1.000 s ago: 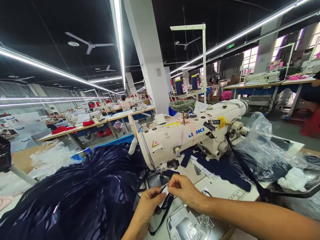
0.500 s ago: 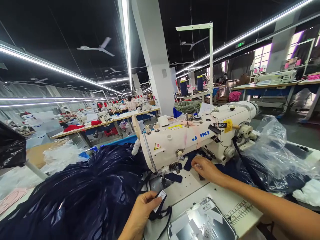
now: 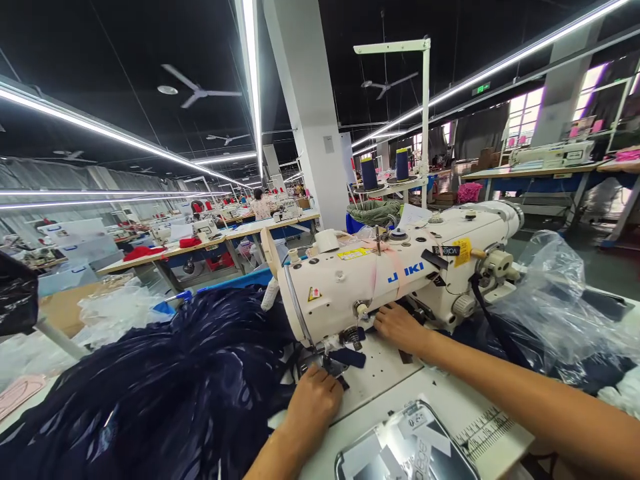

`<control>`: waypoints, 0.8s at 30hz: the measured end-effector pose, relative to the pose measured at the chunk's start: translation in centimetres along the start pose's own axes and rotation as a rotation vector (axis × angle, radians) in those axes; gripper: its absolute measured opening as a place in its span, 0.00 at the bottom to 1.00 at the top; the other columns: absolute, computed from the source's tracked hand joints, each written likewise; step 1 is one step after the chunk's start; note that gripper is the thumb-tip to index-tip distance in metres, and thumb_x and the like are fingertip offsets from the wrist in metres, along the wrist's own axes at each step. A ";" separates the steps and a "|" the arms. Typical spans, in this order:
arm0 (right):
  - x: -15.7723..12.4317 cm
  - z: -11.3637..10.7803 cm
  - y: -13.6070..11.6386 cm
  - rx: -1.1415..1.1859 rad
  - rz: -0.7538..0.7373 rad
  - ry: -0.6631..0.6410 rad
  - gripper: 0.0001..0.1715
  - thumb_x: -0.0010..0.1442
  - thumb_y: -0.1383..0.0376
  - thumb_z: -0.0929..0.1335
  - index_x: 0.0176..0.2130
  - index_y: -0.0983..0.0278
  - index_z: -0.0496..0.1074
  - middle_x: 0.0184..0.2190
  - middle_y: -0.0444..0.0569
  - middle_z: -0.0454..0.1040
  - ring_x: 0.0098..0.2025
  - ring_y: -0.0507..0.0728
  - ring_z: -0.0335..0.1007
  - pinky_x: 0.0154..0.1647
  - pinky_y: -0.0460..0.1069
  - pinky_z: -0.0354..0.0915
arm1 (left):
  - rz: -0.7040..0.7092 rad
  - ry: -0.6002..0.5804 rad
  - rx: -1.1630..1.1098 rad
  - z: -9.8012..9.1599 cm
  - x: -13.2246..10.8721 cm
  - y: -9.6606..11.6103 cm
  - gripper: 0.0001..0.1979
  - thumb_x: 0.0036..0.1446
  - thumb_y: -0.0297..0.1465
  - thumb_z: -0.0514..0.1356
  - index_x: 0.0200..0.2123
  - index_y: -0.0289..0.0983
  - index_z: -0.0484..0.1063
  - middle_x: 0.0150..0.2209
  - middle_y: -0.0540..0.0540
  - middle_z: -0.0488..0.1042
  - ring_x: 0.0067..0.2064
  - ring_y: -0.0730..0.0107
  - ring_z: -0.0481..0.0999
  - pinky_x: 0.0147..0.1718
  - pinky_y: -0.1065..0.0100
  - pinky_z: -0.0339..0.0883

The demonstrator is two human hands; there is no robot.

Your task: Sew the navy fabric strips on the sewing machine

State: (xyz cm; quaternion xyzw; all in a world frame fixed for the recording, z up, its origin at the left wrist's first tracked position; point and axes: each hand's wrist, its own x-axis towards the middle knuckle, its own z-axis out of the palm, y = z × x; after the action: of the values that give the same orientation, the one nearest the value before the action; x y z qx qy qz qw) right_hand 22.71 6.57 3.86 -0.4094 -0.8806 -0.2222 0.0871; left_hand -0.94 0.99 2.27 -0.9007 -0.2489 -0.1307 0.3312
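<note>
Around the middle of the head view, a white sewing machine point(image 3: 350, 287) reaches toward three o'clock. The person's two hands are apart. At six o'clock, the left hand point(image 3: 316, 403) curls near the needle area, perhaps steadying something; its grasp is hidden. Between four and five, the right hand point(image 3: 403, 330) rests under the machine's arm, fingertips hidden, so I cannot tell what they hold. A navy fabric piece point(image 3: 350, 357) lies between them, below the machine head. A navy heap point(image 3: 190, 373) fills seven to eight o'clock, probably kept within reach, as is the metal tray point(image 3: 453, 453) at five.
</note>
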 end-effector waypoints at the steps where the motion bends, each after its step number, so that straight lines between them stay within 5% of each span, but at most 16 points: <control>1: -0.1 -0.2 -0.1 0.012 0.029 0.029 0.13 0.55 0.78 0.60 0.31 0.68 0.71 0.30 0.55 0.72 0.35 0.60 0.63 0.41 0.55 0.53 | 0.033 -0.021 -0.003 0.0 -0.1 0.0 0.13 0.54 0.19 0.52 0.19 0.35 0.64 0.18 0.51 0.66 0.22 0.71 0.64 0.25 0.67 0.52; 5: -0.5 -1.2 -2.5 0.296 0.230 0.151 0.13 0.58 0.74 0.59 0.34 0.66 0.72 0.34 0.55 0.71 0.38 0.59 0.64 0.40 0.53 0.54 | 0.128 -0.105 0.024 -1.2 -0.6 0.1 0.11 0.53 0.21 0.54 0.19 0.35 0.64 0.18 0.50 0.67 0.22 0.70 0.64 0.26 0.66 0.50; 8: -0.4 -1.0 -4.9 0.666 0.440 0.013 0.10 0.56 0.71 0.61 0.36 0.64 0.71 0.27 0.47 0.71 0.31 0.56 0.66 0.31 0.48 0.56 | 0.159 -0.142 0.056 -1.9 -0.6 0.3 0.10 0.52 0.21 0.54 0.20 0.34 0.65 0.18 0.49 0.67 0.22 0.70 0.64 0.26 0.65 0.49; 11: -0.4 -0.4 -6.0 0.737 0.516 -0.051 0.20 0.54 0.72 0.63 0.48 0.65 0.65 0.27 0.45 0.72 0.31 0.56 0.67 0.31 0.48 0.57 | 0.139 -0.114 0.076 -1.8 -0.8 0.5 0.11 0.51 0.20 0.54 0.19 0.34 0.64 0.18 0.49 0.67 0.21 0.70 0.64 0.26 0.65 0.50; 18: -1.6 -1.0 -5.3 0.549 0.007 0.071 0.05 0.52 0.67 0.67 0.33 0.65 0.69 0.34 0.49 0.69 0.39 0.57 0.61 0.42 0.50 0.55 | 0.084 -0.071 0.066 -1.3 -1.1 0.8 0.11 0.51 0.19 0.53 0.19 0.34 0.64 0.18 0.49 0.67 0.21 0.69 0.65 0.26 0.65 0.50; 24: -1.2 -0.4 -5.4 0.307 -0.239 0.195 0.08 0.58 0.68 0.63 0.28 0.65 0.69 0.30 0.48 0.68 0.36 0.56 0.58 0.51 0.54 0.49 | 0.044 -0.101 0.058 -1.4 -1.3 0.9 0.11 0.52 0.19 0.53 0.20 0.34 0.63 0.18 0.49 0.67 0.22 0.68 0.66 0.27 0.65 0.52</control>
State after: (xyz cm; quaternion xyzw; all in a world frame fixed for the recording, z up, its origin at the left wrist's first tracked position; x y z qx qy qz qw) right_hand 19.35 2.46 2.08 -0.2607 -0.9337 -0.1327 0.2063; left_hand -1.60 -1.04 2.33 -0.9013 -0.2494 -0.0705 0.3471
